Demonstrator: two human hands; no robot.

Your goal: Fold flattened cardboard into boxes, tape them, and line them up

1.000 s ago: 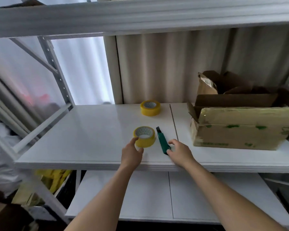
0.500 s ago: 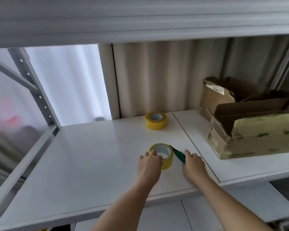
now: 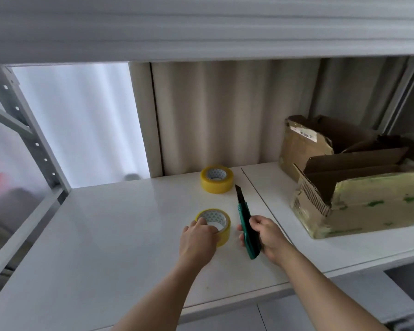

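A yellow tape roll (image 3: pixel 221 223) lies flat on the white shelf (image 3: pixel 110 235). My left hand (image 3: pixel 197 240) grips it, fingers hooked over its near rim and into the core. My right hand (image 3: pixel 264 236) holds a green utility knife (image 3: pixel 245 220) lifted off the shelf, its black tip pointing away toward the back. A second yellow tape roll (image 3: pixel 216 179) sits further back near the curtain. A worn cardboard box (image 3: pixel 359 201) with open flaps stands at the right of the shelf, with another cardboard box (image 3: pixel 304 144) behind it.
The upper shelf board (image 3: pixel 201 27) hangs low overhead. A grey metal upright (image 3: pixel 26 130) with holes frames the left side. A beige curtain (image 3: pixel 225 115) closes off the back. A lower shelf (image 3: pixel 344 306) shows beneath the front edge.
My right hand has closed round the green knife and raised it off the shelf. My left hand has taken hold of the near tape roll. The view has moved closer.
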